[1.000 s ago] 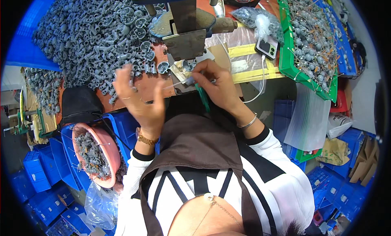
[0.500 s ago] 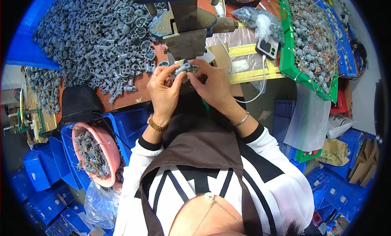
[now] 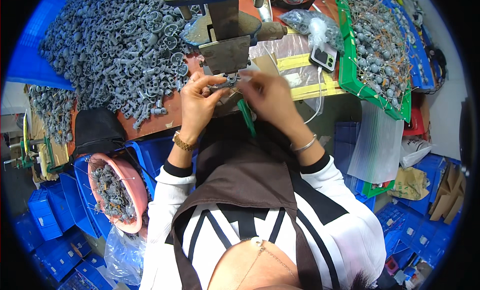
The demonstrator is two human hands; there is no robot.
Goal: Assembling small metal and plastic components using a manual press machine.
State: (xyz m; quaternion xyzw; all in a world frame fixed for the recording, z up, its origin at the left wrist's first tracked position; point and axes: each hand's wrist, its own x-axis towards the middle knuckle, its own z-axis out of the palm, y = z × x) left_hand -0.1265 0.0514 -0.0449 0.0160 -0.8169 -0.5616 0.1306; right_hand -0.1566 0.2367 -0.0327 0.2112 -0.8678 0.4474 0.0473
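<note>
Under the metal head of a bench press, my left hand pinches a small grey plastic part between thumb and fingers. My right hand is just to the right of that part. Motion smears its fingers, so whether they hold anything cannot be made out. A green handle-like piece shows below the press, between my two hands. To the left of my left hand, a big heap of similar grey plastic parts covers the red-brown bench.
A green tray of round grey parts with wires stands at the right, beside a phone on a cable and a plastic bag. At lower left, a pink basin of wired parts sits among blue crates.
My right hand has drawn slightly right, off the grey part, and is now blurred. My left hand stays at the part under the press. The green piece has come into view.
</note>
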